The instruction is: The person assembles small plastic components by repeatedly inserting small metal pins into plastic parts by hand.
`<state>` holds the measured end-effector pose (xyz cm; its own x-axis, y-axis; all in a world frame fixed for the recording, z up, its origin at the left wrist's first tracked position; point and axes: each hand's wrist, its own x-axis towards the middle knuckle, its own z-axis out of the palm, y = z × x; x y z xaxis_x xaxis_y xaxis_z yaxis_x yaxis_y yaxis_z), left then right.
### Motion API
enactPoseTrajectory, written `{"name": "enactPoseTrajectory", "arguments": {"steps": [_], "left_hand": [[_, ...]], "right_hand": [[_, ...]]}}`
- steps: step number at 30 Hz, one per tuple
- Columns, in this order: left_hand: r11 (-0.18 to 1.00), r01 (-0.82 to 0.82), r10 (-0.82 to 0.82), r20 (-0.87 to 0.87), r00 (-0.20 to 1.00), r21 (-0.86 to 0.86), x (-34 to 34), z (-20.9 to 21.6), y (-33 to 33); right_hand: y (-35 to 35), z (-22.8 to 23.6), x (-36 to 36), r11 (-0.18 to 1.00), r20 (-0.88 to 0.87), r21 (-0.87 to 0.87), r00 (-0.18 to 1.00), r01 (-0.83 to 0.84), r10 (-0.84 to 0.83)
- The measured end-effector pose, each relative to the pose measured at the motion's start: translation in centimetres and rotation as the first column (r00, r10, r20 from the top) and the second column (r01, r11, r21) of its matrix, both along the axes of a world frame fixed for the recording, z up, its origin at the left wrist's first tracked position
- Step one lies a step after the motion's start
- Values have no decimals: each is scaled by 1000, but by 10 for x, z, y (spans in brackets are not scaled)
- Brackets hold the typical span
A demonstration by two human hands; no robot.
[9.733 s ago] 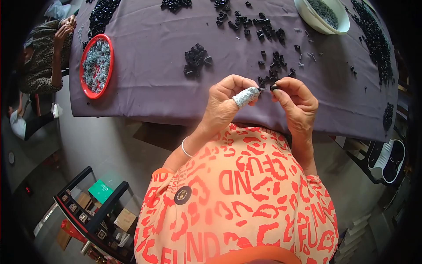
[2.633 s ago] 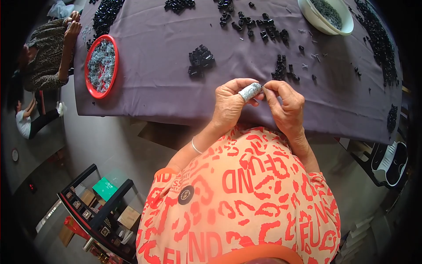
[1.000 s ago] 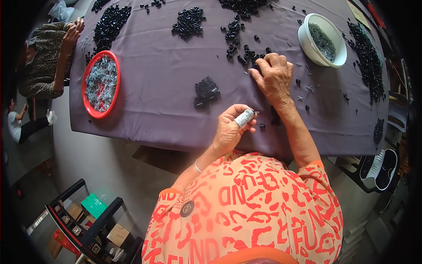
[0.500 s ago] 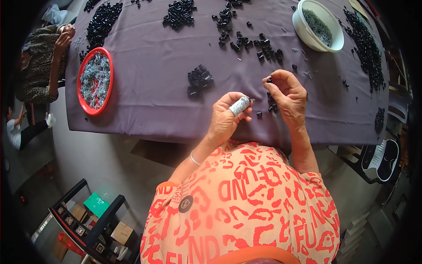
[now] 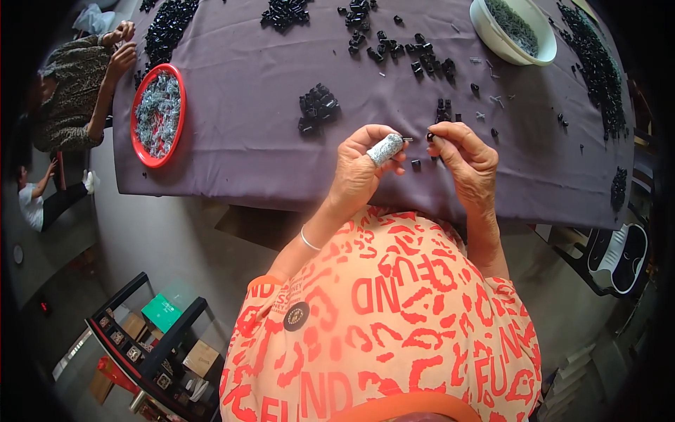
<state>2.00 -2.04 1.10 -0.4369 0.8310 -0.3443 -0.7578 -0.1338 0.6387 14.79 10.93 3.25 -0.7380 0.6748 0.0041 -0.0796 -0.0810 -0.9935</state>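
Place: small hand-assembly workshop.
Table: long, draped in purple cloth (image 5: 239,141).
Stock: heaps of black parts (image 5: 318,109), red tray (image 5: 156,116), white bowl (image 5: 513,32).
Company: co-worker (image 5: 77,98) seated alongside.

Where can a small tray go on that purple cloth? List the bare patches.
Bare: the wide stretch of purple cloth between the red dish and the small black pile; also the near right, below the scattered bits, toward the table edge. Crowded: the far middle with black parts, the right edge row, around the white bowl, and by both hands.
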Motion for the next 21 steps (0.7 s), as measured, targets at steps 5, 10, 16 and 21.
{"name": "enactPoseTrajectory", "arguments": {"steps": [5,10,16,21], "left_hand": [[1000,7,-7,-51,999,-1,4,7,1],[1000,-19,18,-159,987,-9,8,10,2],[999,-34,24,-239,971,-38,9,14,3],[999,-32,21,-253,967,-37,9,16,3]], "right_hand": [[-4,1,4,993,37,-107,998,48,-44],[-14,7,3,992,-27,-117,998,52,-55],[-14,9,5,982,101,189,994,10,-30],[-16,12,1,971,67,238,998,-19,3]]}}
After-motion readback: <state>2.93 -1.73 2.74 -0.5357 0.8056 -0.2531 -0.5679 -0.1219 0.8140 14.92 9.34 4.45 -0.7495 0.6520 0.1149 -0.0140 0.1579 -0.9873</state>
